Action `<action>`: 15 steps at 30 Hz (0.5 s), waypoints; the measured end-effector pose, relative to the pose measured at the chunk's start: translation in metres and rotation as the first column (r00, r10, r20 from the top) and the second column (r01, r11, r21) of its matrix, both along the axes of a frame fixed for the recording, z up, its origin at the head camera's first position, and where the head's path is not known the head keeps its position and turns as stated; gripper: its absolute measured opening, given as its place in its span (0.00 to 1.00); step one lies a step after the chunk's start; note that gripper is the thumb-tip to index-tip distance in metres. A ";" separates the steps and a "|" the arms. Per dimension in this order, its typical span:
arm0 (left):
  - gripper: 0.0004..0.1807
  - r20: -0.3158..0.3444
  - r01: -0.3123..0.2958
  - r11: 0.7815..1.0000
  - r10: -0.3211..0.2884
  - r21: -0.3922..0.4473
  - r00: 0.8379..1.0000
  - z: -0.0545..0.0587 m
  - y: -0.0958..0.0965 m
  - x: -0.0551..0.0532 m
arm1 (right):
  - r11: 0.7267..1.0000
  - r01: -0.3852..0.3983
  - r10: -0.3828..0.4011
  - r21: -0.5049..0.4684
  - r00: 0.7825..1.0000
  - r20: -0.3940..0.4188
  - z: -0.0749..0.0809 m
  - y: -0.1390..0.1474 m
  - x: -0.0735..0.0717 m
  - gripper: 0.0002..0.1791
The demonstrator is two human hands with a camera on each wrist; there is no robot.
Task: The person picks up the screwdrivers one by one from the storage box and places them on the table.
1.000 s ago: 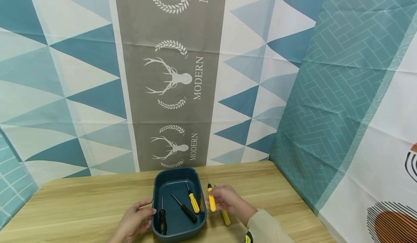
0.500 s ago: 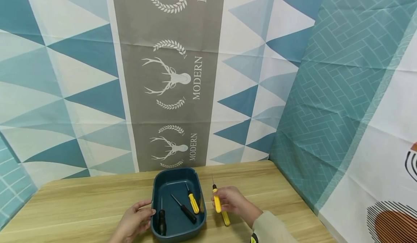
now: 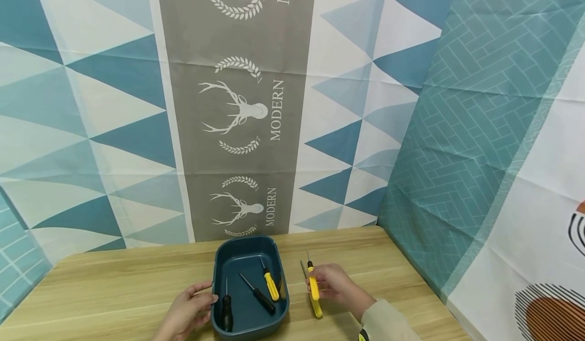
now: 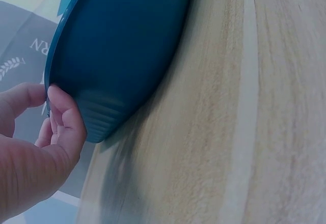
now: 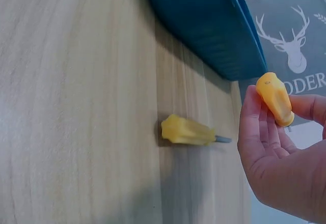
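Note:
A dark blue plastic bin (image 3: pixel 245 313) stands on the table. My left hand (image 3: pixel 188 305) pinches its left rim between thumb and fingers, as the left wrist view also shows. To the right of the bin, my right hand (image 3: pixel 337 285) holds a yellow-handled screwdriver (image 5: pixel 275 98) raised above the table, its thin shaft pointing away. Below it lies a second yellow screwdriver (image 5: pixel 187 130) on the wood, partly covered by the held one in the head view. Inside the bin are a yellow screwdriver (image 3: pixel 271 285), a long black screwdriver (image 3: pixel 263 300) and a dark-handled one (image 3: pixel 227 313).
The wood-patterned table (image 3: pixel 137 280) reaches back to a patterned cloth wall (image 3: pixel 242 153). A teal cloth (image 3: pixel 439 178) hangs along the right side. A small brownish item (image 3: pixel 283 288) sits against the bin's right inner wall.
My right hand has moved to the right with its screwdriver, away from the bin, and is now over the screwdriver on the table. The left hand and the bin have stayed put.

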State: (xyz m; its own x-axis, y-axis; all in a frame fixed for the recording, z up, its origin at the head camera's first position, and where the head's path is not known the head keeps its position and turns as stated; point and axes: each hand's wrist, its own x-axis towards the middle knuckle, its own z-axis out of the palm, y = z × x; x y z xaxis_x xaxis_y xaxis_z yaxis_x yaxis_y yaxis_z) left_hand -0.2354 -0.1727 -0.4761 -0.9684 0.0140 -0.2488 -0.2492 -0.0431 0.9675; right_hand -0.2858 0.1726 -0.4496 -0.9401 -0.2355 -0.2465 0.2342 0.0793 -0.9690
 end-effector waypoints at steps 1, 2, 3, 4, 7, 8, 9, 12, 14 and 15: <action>0.33 0.001 0.000 1.000 0.000 0.001 1.000 0.000 0.000 0.000 | 1.000 0.004 -0.004 0.006 1.000 0.006 -0.001 0.001 0.000 0.27; 0.33 0.003 0.002 1.000 -0.002 0.001 1.000 0.000 0.000 0.000 | 1.000 0.007 -0.007 0.011 1.000 0.011 -0.002 0.002 0.000 0.27; 0.33 0.006 0.003 1.000 -0.003 0.001 1.000 0.000 -0.001 0.001 | 1.000 0.011 -0.011 0.020 1.000 0.013 -0.003 0.003 0.000 0.27; 0.33 0.006 0.004 1.000 -0.004 0.002 1.000 0.000 -0.001 0.001 | 1.000 0.014 -0.015 0.025 1.000 0.015 -0.004 0.004 -0.001 0.26; 0.33 0.008 0.007 1.000 -0.007 0.000 1.000 -0.001 -0.001 0.001 | 0.999 0.022 -0.023 0.038 1.000 0.021 -0.007 0.005 -0.002 0.25; 0.33 0.008 0.009 1.000 -0.009 -0.001 1.000 -0.001 -0.001 0.001 | 0.999 0.024 -0.025 0.042 0.999 0.022 -0.008 0.006 -0.002 0.24; 0.33 0.007 0.009 1.000 -0.009 -0.003 1.000 -0.001 -0.001 0.001 | 0.999 0.026 -0.027 0.043 0.999 0.023 -0.009 0.007 -0.002 0.24; 0.34 0.007 0.008 1.000 -0.008 -0.007 1.000 -0.001 -0.001 0.000 | 0.998 0.030 -0.031 0.047 0.999 0.029 -0.011 0.008 -0.002 0.25; 0.34 0.006 0.006 1.000 -0.006 -0.009 1.000 -0.002 -0.001 0.000 | 0.998 0.027 -0.028 0.055 0.999 0.030 -0.011 0.010 -0.002 0.25; 0.34 0.006 0.005 1.000 -0.004 -0.011 1.000 -0.002 -0.001 0.000 | 0.998 0.025 -0.027 0.058 0.999 0.029 -0.012 0.010 -0.002 0.25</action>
